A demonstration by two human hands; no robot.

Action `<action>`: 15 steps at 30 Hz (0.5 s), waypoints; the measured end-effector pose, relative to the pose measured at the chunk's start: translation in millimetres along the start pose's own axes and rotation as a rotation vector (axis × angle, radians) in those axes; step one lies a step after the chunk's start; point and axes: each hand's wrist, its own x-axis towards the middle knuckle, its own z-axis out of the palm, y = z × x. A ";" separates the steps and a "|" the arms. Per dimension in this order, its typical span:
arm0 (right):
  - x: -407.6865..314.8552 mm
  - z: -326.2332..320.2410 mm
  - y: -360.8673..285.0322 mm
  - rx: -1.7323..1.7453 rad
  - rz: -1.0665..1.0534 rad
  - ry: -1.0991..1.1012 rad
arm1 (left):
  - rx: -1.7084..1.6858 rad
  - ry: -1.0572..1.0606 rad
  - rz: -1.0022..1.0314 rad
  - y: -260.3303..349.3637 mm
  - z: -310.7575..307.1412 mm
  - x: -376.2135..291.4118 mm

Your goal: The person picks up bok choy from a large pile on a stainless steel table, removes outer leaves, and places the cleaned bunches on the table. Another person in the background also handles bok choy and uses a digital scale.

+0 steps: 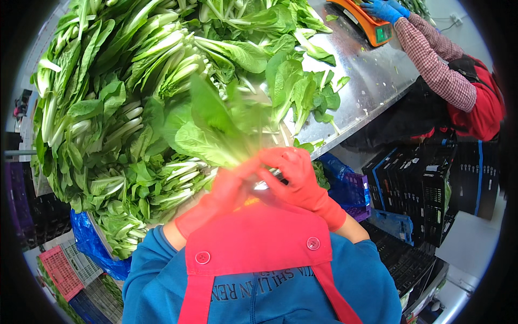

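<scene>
My left hand, in a red rubber glove, is closed around the base of a bunch of leafy greens whose blurred leaves fan out away from me. Close beside it, my right hand, gloved the same way, has bent fingers near the stem end; motion blur hides whether it grips anything. A large heap of greens with pale stems covers the left and middle of the metal table. Loose leafy stalks lie just beyond my right hand.
An orange scale stands at the table's far right, beside a co-worker's blue-gloved hands. Stacked black crates and a purple crate are at the right. Blue plastic hangs at the lower left, near a pink crate.
</scene>
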 end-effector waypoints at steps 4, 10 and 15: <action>11.3 3.0 25.8 0.175 0.496 0.027 | -0.008 0.102 0.054 1.9 0.8 1.1; 18.2 47.7 85.2 -0.438 0.624 -0.082 | -0.001 0.124 0.048 4.0 3.5 1.6; 7.7 50.1 105.3 0.055 0.860 0.012 | -0.018 0.140 0.055 4.3 2.6 0.7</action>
